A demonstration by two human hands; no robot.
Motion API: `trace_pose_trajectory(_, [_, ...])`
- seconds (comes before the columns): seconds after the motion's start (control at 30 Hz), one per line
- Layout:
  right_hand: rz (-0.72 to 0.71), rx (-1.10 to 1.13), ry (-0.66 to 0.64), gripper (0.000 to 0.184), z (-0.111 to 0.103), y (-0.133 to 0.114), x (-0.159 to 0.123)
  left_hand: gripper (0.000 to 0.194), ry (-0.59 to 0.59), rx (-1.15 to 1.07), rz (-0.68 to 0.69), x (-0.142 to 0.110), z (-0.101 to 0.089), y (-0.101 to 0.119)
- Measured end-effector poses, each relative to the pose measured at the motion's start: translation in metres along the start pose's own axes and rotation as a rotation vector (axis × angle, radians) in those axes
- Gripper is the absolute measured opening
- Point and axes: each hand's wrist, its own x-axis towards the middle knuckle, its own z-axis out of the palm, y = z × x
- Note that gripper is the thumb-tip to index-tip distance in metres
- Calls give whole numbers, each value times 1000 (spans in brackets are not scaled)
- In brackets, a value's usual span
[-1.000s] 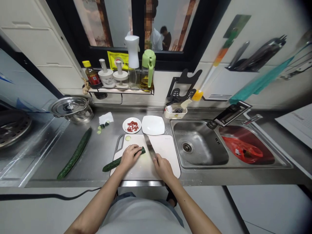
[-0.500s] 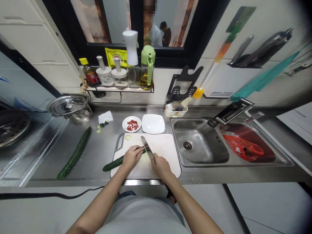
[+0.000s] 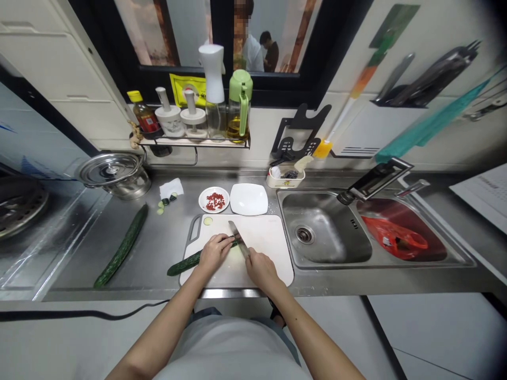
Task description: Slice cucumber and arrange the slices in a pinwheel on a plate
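My left hand (image 3: 216, 252) is closed over a dark green cucumber (image 3: 186, 264), which lies across the white cutting board (image 3: 273, 237) with one end past the board's left edge. In my right hand (image 3: 261, 269) is the handle of a kitchen knife (image 3: 238, 237). Its blade points away from me and stands at the cucumber's right end, close to my left fingertips. Pale green pieces show by the blade, partly hidden by the hands. One round cucumber slice (image 3: 208, 221) lies near the board's upper left corner.
A second cucumber (image 3: 122, 247) lies on the counter to the left, near a lidded pot (image 3: 114, 174). Behind the board stand a plate of red bits (image 3: 214, 207) and a white plate (image 3: 249, 199). Cucumber scraps (image 3: 161, 206) sit by a tissue (image 3: 171, 188). The sink (image 3: 325, 232) is at right.
Both hands, the knife and the cucumber keep nearly the same places. The whole view has shifted very slightly.
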Motion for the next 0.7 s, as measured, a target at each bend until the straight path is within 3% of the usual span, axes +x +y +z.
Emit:
trace_pose_trajectory(0.33, [-14,-17,-5,33,1,-2,-2,25,-1,-2,11,0,0,-1])
trace_pose_trajectory(0.7, [10,-26,-113,34,-9,1,-25,25,-4,-27,-6,1,-2,1])
